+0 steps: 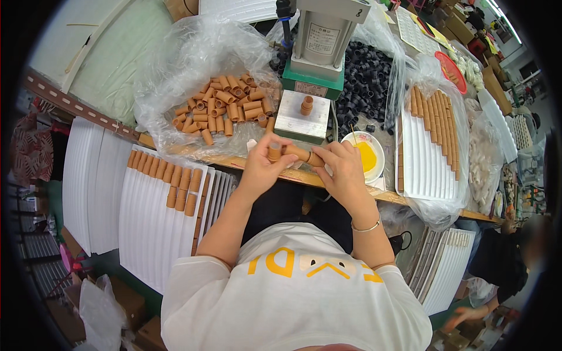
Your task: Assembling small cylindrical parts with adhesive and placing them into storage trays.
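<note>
My left hand point(264, 165) is closed around a short brown tube point(274, 152) that stands upright in its fingers. A second brown tube point(297, 153) lies sideways between both hands, its left end at my left fingertips. My right hand point(344, 174) grips a brown piece point(316, 159) at the right end of that tube; whether the two are joined I cannot tell. Just beyond my hands, a brown tube piece point(307, 105) stands upright on the metal plate point(287, 124) of a green and grey press point(316, 70). Beside my right hand is a white bowl point(378, 167) of yellow liquid point(366, 157) with a thin stick.
Loose brown tubes point(225, 105) are heaped on clear plastic at the left. Black fittings point(366, 82) lie piled behind the press. Ridged white trays with rows of brown tubes stand left point(146, 228) and right point(421, 169). Another person point(497, 263) is at the far right.
</note>
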Tool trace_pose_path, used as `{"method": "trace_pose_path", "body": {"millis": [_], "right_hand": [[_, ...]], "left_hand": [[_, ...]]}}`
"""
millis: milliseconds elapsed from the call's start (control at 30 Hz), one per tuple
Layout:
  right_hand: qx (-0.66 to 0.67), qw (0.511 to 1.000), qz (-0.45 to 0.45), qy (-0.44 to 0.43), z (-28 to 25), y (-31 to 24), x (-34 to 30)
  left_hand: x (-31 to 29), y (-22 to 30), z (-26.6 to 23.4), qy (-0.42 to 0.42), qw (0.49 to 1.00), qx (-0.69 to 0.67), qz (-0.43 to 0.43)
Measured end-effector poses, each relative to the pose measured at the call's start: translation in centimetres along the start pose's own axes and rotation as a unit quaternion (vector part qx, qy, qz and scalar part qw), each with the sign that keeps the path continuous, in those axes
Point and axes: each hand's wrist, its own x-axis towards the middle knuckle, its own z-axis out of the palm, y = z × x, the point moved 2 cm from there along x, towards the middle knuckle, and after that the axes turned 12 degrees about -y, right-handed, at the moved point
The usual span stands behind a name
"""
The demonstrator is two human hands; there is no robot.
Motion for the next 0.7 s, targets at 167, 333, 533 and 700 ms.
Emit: {"method": "trace_pose_path", "body": {"millis": [167, 333, 533, 700], "right_hand": [[0.023, 0.997, 0.065, -0.02, 0.6, 1.4, 0.2], [0.118, 0.985, 0.116, 0.048, 1.5, 5.4, 2.6], [0.044, 0.986, 0.115, 0.108, 4.7, 8.8, 8.5], [-0.027, 0.985, 0.163, 0.042, 5.1, 7.6, 9.7]], "left_hand": [[1.3, -1.2, 1.4, -0.061, 0.993, 0.097, -0.001], [6.1, -1.7, -0.9, 0.105, 0.938, 0.304, 0.129], [10.3, -1.0, -2.6, 0.007, 0.974, 0.227, -0.009], [5.3, -0.2, -4.7, 0.09, 0.941, 0.322, 0.041]]}}
